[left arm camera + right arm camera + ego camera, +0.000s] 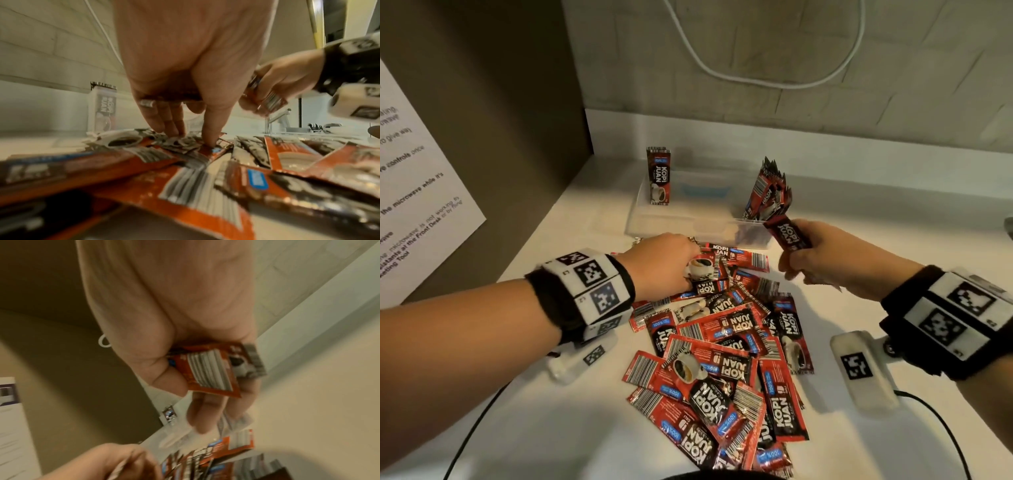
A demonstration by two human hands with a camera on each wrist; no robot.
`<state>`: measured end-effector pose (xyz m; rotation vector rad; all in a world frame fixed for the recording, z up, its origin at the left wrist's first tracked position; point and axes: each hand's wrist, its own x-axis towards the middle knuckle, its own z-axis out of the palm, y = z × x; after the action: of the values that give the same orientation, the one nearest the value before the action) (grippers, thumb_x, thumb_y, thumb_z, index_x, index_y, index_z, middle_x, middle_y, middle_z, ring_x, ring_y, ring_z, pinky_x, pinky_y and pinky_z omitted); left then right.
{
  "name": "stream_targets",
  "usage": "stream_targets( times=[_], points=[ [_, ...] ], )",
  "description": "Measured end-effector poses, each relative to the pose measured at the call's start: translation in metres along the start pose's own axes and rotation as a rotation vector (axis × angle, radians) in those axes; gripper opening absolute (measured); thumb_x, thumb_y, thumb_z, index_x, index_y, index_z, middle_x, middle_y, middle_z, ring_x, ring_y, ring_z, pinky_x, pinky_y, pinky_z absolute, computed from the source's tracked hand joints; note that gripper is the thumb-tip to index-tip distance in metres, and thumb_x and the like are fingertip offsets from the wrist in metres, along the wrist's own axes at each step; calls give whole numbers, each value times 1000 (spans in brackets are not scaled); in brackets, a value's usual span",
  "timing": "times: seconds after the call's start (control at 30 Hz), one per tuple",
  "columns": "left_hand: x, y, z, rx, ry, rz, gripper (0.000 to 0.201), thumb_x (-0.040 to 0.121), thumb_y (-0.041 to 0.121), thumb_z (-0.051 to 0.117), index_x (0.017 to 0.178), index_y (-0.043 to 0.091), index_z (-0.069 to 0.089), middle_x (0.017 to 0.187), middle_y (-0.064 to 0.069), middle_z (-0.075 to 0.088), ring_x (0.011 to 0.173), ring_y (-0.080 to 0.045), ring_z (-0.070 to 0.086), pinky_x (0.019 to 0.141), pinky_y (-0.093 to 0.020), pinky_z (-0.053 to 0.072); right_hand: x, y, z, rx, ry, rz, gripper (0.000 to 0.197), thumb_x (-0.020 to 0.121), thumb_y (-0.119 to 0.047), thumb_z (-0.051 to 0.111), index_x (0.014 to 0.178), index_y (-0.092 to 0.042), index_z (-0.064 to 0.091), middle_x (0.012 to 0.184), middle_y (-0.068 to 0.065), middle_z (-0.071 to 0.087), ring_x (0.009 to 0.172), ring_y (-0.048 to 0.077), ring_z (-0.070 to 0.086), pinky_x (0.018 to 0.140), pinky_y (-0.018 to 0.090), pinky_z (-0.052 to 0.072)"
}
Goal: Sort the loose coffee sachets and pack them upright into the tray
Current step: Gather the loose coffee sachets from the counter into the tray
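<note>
Two hands work over a white desk [893,240] strewn with red-and-black coffee sachets. The left hand [661,265] reaches into the far edge of the loose pile [722,359], fingertips [209,138] pressed down on the sachets there with the fingers extended; something striped sits tucked under its palm in the left wrist view, too blurred to name. The right hand [822,257] grips a small bunch of sachets [787,233], at least two by the right wrist view, just beside the clear tray [688,222]. In the tray, one sachet [658,176] stands upright at the left end and a leaning cluster [768,195] stands at the right; its number cannot be counted. The pile holds well over a dozen, overlapping.
</note>
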<state>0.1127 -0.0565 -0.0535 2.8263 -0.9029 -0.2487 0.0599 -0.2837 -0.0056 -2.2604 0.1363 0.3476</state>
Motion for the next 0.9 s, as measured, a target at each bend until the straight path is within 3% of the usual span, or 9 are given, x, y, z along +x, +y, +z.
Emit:
stream_targets(
  times=[0.1, 0.2, 0.3, 0.4, 0.53, 0.67, 0.73, 0.8, 0.9],
  points=[
    [2, 2, -1, -43, 23, -2, 28, 84, 23, 70, 109, 15, 61, 104, -3, 61, 92, -19, 56, 78, -34, 48, -18, -16, 10, -47, -147, -174, 38, 87, 7, 49, 118, -14, 54, 95, 12, 65, 67, 13, 55, 58, 26, 45],
    [2, 5, -9, -92, 66, -12, 26, 85, 16, 64, 111, 15, 59, 99, -2, 62, 88, -19, 55, 69, -29, 41, -31, -32, 34, -374, -233, -370, 20, 82, -20, 69, 99, -13, 64, 85, 4, 65, 67, 12, 56, 61, 28, 47],
    [-3, 1, -16, -178, 42, -17, 23, 87, 14, 59, 107, 13, 49, 98, -6, 62, 88, -23, 59, 72, -38, 50, -42, -42, 65, -690, -312, -442, 49, 64, -61, 74, 87, -20, 63, 75, -5, 64, 65, 12, 58, 60, 33, 52],
    [-17, 1, -27, -287, 5, -21, 23, 91, 10, 54, 112, 11, 46, 103, -8, 61, 91, -25, 60, 75, -43, 52, -45, -42, 89, -882, -342, -469, 67, 56, -72, 73, 92, -17, 61, 73, -9, 54, 66, 12, 52, 62, 33, 52],
    [-40, 3, -44, -403, 71, 67, 22, 94, 19, 58, 116, 17, 57, 98, 5, 63, 90, -11, 60, 79, -33, 50, -37, -36, 106, -900, -329, -468, 62, 61, -61, 77, 101, -15, 62, 85, -4, 56, 77, 19, 55, 68, 34, 53],
    [-66, 16, -59, -586, 139, 195, 23, 81, 32, 71, 99, 30, 58, 80, 23, 59, 75, 6, 56, 68, -9, 42, -16, -34, 97, -684, -344, -387, 35, 71, -37, 79, 89, -12, 63, 83, 0, 65, 72, 18, 58, 65, 30, 49],
    [-78, 24, -61, -625, 43, 284, 28, 70, 39, 77, 88, 31, 57, 79, 20, 59, 71, 4, 55, 63, -11, 41, -6, -34, 86, -522, -327, -341, 27, 73, -27, 78, 93, -12, 67, 87, 3, 70, 76, 19, 63, 71, 33, 53],
    [-85, 25, -51, -553, -108, 330, 37, 66, 41, 85, 86, 23, 60, 81, 12, 60, 72, -4, 56, 62, -22, 45, 1, -33, 73, -400, -258, -321, 21, 76, -22, 76, 92, -12, 67, 87, 4, 70, 79, 20, 65, 74, 35, 54],
    [-85, 26, -23, -222, -276, 364, 52, 62, 56, 82, 99, 29, 57, 96, 14, 54, 85, -4, 51, 76, -32, 49, 1, -35, 52, -216, -165, -263, 13, 84, -8, 65, 95, -10, 59, 79, 5, 66, 67, 18, 61, 57, 29, 50]
  ],
)
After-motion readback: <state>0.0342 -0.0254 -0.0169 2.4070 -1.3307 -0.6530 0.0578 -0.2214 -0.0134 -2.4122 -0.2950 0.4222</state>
